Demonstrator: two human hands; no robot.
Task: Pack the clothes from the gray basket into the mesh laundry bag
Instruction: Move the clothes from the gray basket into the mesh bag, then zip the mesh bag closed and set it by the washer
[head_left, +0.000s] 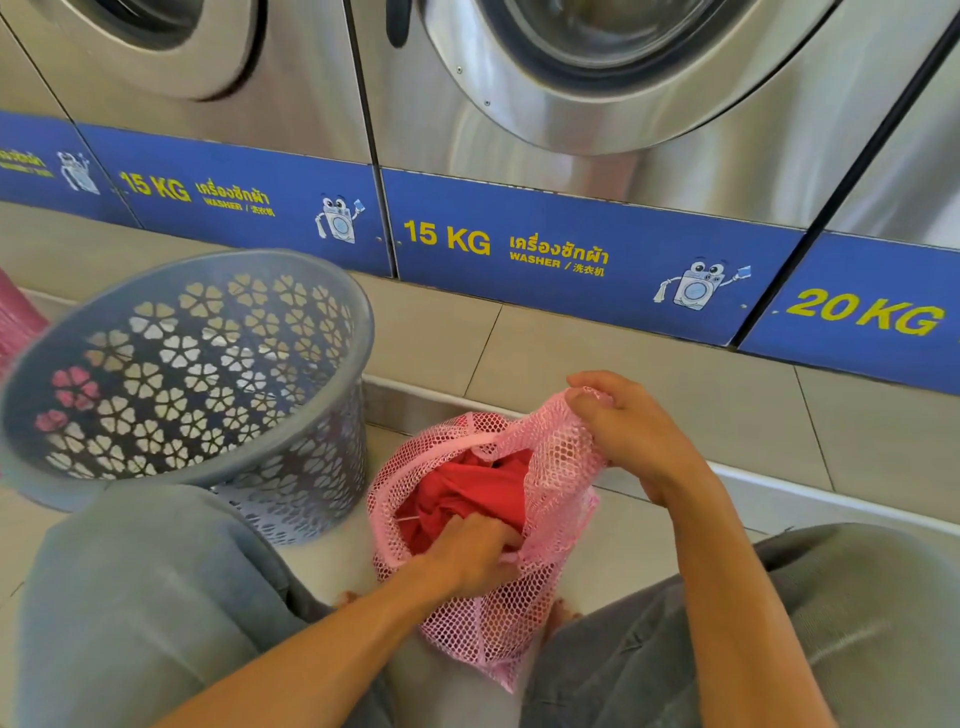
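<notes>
A pink mesh laundry bag stands on the floor between my knees, its mouth open. Red clothes lie bunched inside it. My left hand reaches into the mouth with its fingers closed on the red cloth. My right hand pinches the bag's upper rim and holds it up. The gray basket, with flower-shaped holes, sits tilted to the left of the bag; no clothes show inside it.
Steel washers with blue panels line the wall ahead, behind a low tiled step. My knees in gray trousers flank the bag. A pink object shows at the left edge.
</notes>
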